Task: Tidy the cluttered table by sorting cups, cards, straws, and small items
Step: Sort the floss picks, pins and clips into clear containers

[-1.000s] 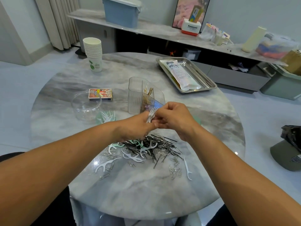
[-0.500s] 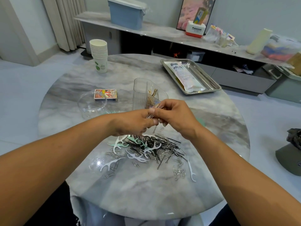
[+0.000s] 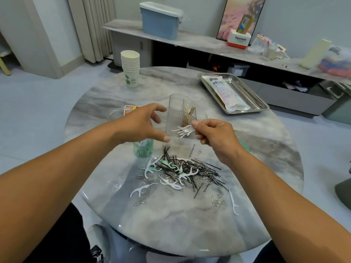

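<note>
My right hand (image 3: 214, 135) pinches a bunch of white floss picks (image 3: 183, 131) just in front of a clear ribbed organiser (image 3: 176, 109) that holds some golden hairpins. Spread open with nothing in it, my left hand (image 3: 141, 123) hovers at the organiser's left side. Below both hands a mixed pile of black hairpins, paper clips and floss picks (image 3: 182, 171) lies on the round marble table (image 3: 190, 224). A clear cup with green floss picks (image 3: 143, 149) stands under my left hand.
A stack of paper cups (image 3: 130, 68) stands at the far left of the table. A steel tray (image 3: 250, 93) with a white packet sits at the far right. A card box (image 3: 131, 108) and a clear round container lie behind my left hand. Stray picks and clips dot the near edge.
My hands have parted. The left hand let go of the bundle and opened toward the organiser, while the right hand kept the white floss picks and lifted them to the organiser.
</note>
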Tool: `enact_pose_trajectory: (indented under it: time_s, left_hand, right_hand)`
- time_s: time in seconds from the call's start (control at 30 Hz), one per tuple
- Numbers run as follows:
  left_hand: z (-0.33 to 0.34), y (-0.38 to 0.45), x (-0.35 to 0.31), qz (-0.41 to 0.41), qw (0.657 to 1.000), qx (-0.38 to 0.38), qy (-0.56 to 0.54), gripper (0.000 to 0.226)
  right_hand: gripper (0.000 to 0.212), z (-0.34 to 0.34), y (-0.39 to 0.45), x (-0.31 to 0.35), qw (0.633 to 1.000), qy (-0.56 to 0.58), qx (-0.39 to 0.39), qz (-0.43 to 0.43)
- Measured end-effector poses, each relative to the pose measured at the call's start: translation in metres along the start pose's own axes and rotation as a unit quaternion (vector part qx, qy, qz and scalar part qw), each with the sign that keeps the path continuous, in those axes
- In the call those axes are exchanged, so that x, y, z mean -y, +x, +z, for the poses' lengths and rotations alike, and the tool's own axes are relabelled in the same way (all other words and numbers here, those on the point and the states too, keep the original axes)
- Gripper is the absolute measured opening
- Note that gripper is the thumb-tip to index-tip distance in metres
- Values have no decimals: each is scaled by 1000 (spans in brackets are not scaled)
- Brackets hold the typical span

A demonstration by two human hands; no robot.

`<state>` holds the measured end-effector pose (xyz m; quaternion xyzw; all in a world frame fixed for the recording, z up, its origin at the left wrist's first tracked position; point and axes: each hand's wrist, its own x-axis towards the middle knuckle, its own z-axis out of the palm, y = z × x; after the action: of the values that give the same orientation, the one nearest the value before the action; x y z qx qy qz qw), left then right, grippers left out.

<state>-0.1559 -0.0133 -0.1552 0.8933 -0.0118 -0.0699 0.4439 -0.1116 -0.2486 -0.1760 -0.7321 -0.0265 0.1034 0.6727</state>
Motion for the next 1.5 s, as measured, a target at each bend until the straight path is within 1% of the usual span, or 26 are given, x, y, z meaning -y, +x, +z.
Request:
enact_pose_trajectory:
  time_s: [0.07,0.13,0.17,0.27,0.4,0.47,0.53,0.6,0.67,0.73,0.8,0.9,1.03,1.1,1.17,1.23,1.33,1.5]
  left_hand:
    - [-7,0,8,-17,996,-18,84,101]
    - [-8,0,16,-46,984,-11,174,106]
    - [-6,0,19,-68,978,-1,198,108]
    - [4,-2,28,-123,975,27,185,107]
    - [14,-5,34,-142,971,15,191,93]
    - [16,-5,30,-126,979,-2,161,81]
    - [16,-5,20,-101,992,-21,74,67]
    - [16,-5,8,-79,996,-25,-15,60]
    - [17,-6,-2,-64,997,5,-53,60]
    - [23,-7,-8,-49,993,54,-88,61]
    - [29,-7,-11,-41,988,83,-122,61]
    - [30,-6,-15,-44,982,100,-153,62]
    - [29,-8,-12,-37,973,145,-178,53]
    - [28,-9,-12,-32,971,161,-172,54]
    - [26,-9,-10,-33,968,182,-171,59]
    - [26,-9,-9,-33,964,191,-181,61]
    - [25,-8,-9,-32,962,178,-203,59]
    - [21,-6,-7,-48,947,170,-269,56]
  right_hand:
    - [12,-1,0,0,1000,12,-11,14]
    - [14,0,0,-1,999,26,-19,24]
    - [13,0,-1,-1,999,31,-20,28]
    - [10,2,-1,-1,998,35,-21,39]
    - [12,6,-5,0,997,50,-17,56]
    - [11,6,-6,2,995,79,-13,67]
    - [12,6,-7,6,990,117,-8,81]
    - [14,4,-6,11,983,160,3,93]
    - [19,5,-6,14,976,193,21,96]
    - [18,7,-8,17,974,205,40,90]
    - [18,10,-10,18,975,198,52,81]
    - [19,10,-10,15,984,158,47,67]
    - [13,5,-11,7,998,40,29,28]
    - [10,4,-13,5,999,16,33,3]
    - [4,3,-13,5,999,28,36,-10]
    - [7,2,-12,4,998,46,36,-5]
    - [5,-2,-10,4,997,52,55,-3]
    - [3,-4,-8,4,995,58,72,-49]
